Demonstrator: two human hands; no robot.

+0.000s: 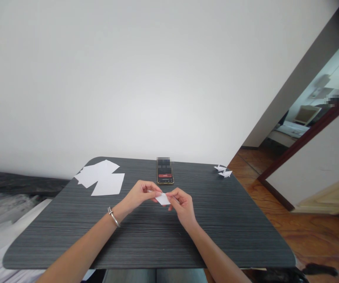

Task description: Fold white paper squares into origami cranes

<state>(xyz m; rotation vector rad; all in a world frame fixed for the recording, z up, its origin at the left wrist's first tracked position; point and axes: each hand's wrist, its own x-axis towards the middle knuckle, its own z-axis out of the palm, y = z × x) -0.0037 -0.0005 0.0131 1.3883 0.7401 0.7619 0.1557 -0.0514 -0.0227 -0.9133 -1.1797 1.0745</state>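
Plain white wall up top, and below it a dark, wood-grained table (145,239) fills the middle of the view. Starting at the far left, loose white paper sheets (102,179) lie fanned over one another on the table's back left corner, well apart from the hands.

Moving in, a silver bracelet (114,217) sits on the left wrist. The left hand (141,193) is curled in, thumb and fingertips pinched onto the left edge of a small folded paper (163,199). That paper is at the centre of the table, held just above the surface between both hands; whether it touches the tabletop, I cannot tell.

Right behind it, a phone (165,177) lies flat near the table's back edge, its screen lit with a red band.

On to the right hand (183,206): fingers bent close, thumb and forefinger nipped onto the paper's right edge, so both hands meet on it, nearly fingertip to fingertip.

Further right, two little folded paper figures (223,171) sit side by side at the back right corner. Beyond the table's edge there's reddish wooden floor (301,232) and an open doorway (310,114) onto another room.
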